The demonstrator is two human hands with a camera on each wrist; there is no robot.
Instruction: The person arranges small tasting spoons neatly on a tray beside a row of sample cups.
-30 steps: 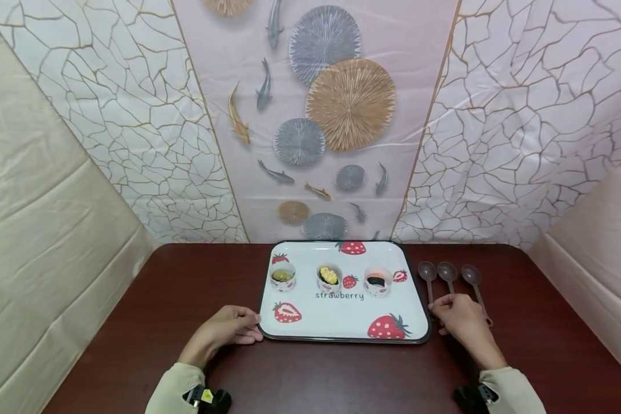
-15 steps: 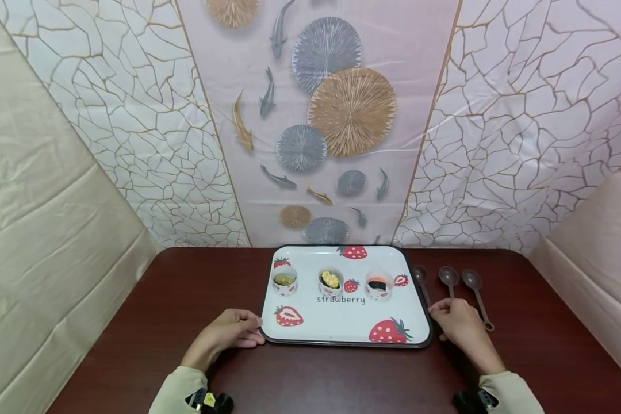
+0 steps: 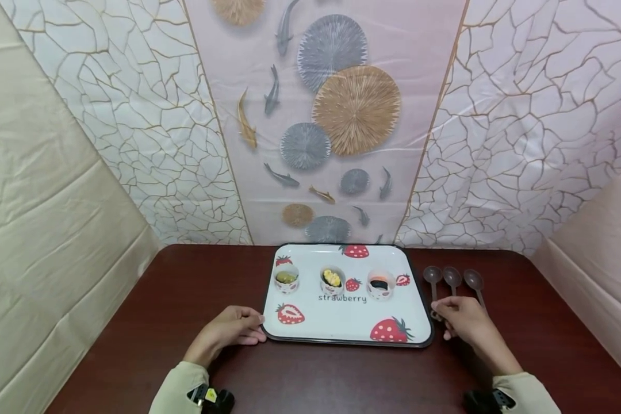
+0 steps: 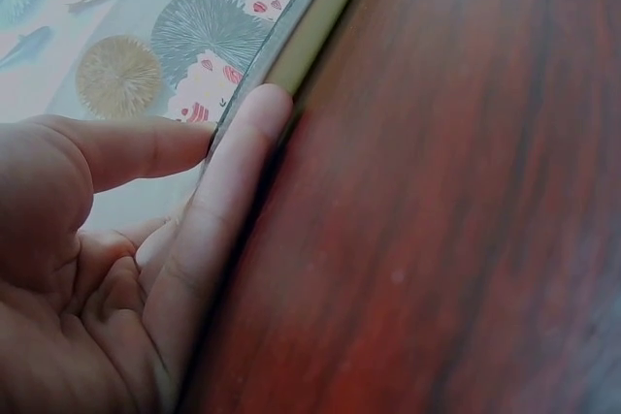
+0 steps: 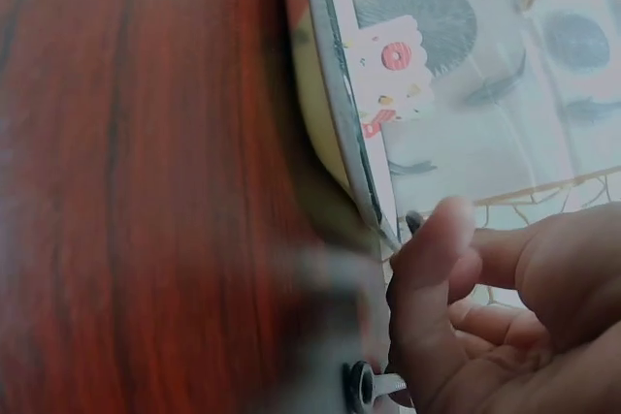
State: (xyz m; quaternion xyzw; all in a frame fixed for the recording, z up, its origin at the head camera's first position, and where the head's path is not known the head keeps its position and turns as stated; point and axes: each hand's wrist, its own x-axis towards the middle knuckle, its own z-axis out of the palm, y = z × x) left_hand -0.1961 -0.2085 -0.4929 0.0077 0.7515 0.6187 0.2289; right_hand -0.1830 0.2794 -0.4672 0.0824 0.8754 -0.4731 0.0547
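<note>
Leftmost, a cream fabric panel (image 3: 67, 218), seamed and softly creased, is sloping beside the counter (image 3: 341, 379), which is showing glossy, dark red-brown wood grain. Next, the left hand (image 3: 227, 326), emerging from a pale sleeve (image 3: 178, 388), is pinching the tray's left rim near its front corner, thumb and fingers almost together. The tray (image 3: 336, 328), rounded-rectangular, white, smooth and dark-edged, is lying mid-counter, bearing strawberry prints and the word "strawberry". Three round, patterned cups are standing upright in a row on it: the left cup (image 3: 287, 288) is holding something olive-green; the middle cup (image 3: 332, 291), yellow crumbly pieces over something dark; the right cup (image 3: 380, 295), dark and pale-orange contents. Behind, printed cloth (image 3: 300, 190) is hanging, slightly wrinkled. Right of the tray, three grey-brown, round-bowled spoons are lying side by side: leftmost spoon (image 3: 432, 275), middle spoon (image 3: 451, 277), rightmost spoon (image 3: 473, 280). The right hand (image 3: 464, 319), fingers curled, is pinching the leftmost spoon's handle, just beside the tray.
</note>
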